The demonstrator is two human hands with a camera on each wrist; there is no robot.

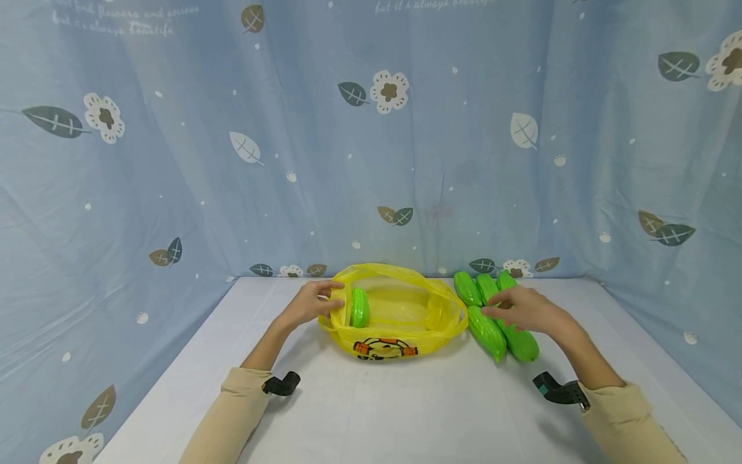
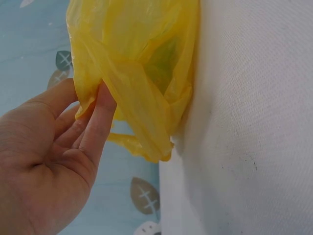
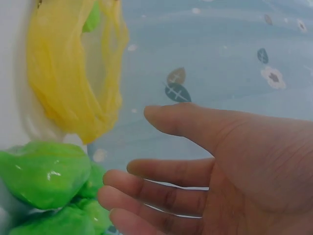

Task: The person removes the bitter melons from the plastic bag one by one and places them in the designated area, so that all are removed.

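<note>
A yellow plastic bag (image 1: pixel 406 338) with a printed cartoon lies on the white table, its mouth spread wide. Inside, at its left end, sits a shiny green gourd-like vegetable (image 1: pixel 360 308). My left hand (image 1: pixel 312 303) holds the bag's left rim; in the left wrist view the yellow film (image 2: pixel 132 88) passes between thumb and fingers. To the right of the bag, several similar green vegetables (image 1: pixel 487 333) lie close together. Over them hovers my right hand (image 1: pixel 524 309), holding nothing. The right wrist view shows its fingers (image 3: pixel 168 172) extended and spread from the thumb, beside the vegetables (image 3: pixel 46 174).
A blue curtain (image 1: pixel 440 161) printed with leaves and flowers hangs behind the table and along its sides. White cloth (image 1: pixel 394 412) covers the table. Each forearm wears a black strap mount (image 1: pixel 281 385) near the rolled sleeve.
</note>
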